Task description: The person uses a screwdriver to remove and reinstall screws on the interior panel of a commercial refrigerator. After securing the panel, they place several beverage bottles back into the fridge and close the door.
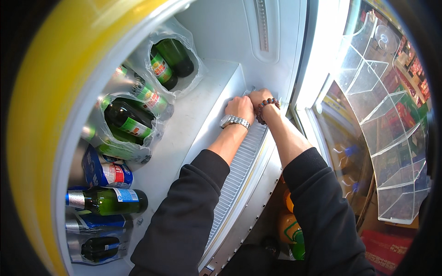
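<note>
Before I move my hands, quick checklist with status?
1. Left hand at the upper end of the ribbed white rack: ok.
2. Right hand close beside it: ok.
3. What each hand grips: cannot tell, hidden from view.
4. No wristwear: not ok, silver watch on the left, beaded bracelet on the right.
5. Green bottle with silver neck apart from both hands: ok.
</note>
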`<state>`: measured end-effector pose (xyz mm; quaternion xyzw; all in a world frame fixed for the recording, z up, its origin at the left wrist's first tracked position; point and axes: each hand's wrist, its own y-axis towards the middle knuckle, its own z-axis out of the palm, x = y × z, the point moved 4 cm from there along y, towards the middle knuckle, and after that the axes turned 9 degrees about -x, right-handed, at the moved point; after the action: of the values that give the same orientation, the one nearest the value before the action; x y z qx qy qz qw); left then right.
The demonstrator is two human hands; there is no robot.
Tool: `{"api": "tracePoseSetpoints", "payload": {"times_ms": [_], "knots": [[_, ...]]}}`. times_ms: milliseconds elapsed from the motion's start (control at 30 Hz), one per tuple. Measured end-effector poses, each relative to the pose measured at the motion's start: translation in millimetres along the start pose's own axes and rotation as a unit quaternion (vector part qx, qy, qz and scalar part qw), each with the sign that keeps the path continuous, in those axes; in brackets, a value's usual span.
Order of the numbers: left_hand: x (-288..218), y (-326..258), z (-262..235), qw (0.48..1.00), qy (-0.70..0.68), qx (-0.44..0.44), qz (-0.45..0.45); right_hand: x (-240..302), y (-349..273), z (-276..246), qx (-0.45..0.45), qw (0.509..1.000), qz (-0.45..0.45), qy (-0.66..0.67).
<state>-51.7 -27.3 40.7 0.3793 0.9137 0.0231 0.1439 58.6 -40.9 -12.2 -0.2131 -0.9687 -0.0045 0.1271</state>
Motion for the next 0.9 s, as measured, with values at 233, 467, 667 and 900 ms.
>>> {"api": "tracePoseSetpoints", "payload": {"times_ms": [233,467,667,900], "knots": [[5.7,-1.0,12.0,0.993,-0.043,-0.096,0.050,-3.9,-5.4,-2.4,-0.044,0.960,0.222,0.167],[14.9,-8.3,14.3,0.993,-0.062,-0.094,0.017,2.3,-7.1,-6.4,0.001,0.998,0.052,-0.020],[8.8,-0.8,19.2,0.992,-0.051,-0.117,0.023,-15.9,14.4,26.2,-0.051,0.986,0.132,0.090],[13.1,-5.8,17.3,0.978,-0.087,-0.167,0.089,-19.3,13.6,23.9,-0.011,0.972,0.189,0.136]]}}
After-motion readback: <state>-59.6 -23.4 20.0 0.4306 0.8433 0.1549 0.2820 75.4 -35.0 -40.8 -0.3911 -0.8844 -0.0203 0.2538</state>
